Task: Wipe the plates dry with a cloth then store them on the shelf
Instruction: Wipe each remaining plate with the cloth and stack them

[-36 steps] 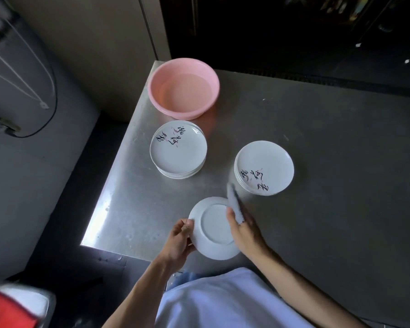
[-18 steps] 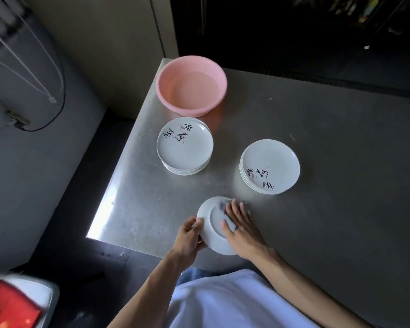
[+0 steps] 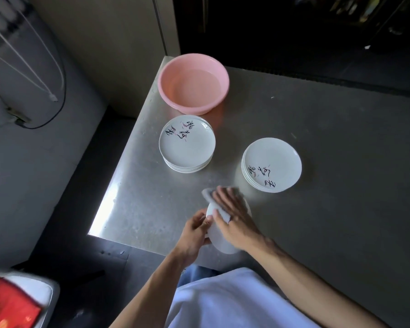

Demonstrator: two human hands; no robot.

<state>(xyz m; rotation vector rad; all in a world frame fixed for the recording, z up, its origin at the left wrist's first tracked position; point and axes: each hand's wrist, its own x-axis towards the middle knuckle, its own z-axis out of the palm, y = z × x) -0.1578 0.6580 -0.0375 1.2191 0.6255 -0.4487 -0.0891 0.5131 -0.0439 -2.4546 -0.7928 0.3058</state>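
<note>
A white plate (image 3: 219,240) is held tilted near the table's front edge. My left hand (image 3: 194,229) grips its left rim. My right hand (image 3: 234,216) lies flat over the plate and presses a grey cloth (image 3: 210,194) against it; the cloth sticks out past my fingertips. Most of the plate is hidden under that hand. One stack of white plates with black brush writing (image 3: 187,144) stands further back on the left. A second such stack (image 3: 271,164) stands to the right.
A pink basin (image 3: 193,82) holding water sits at the far left corner of the steel table (image 3: 341,162). The table's left edge drops to a dark floor. A red and white object (image 3: 12,304) lies low at the bottom left. A grey wall with cables is at left.
The plate has tipped more on edge. My right hand has slid the cloth across it toward the far rim. The camera has drifted slightly.
</note>
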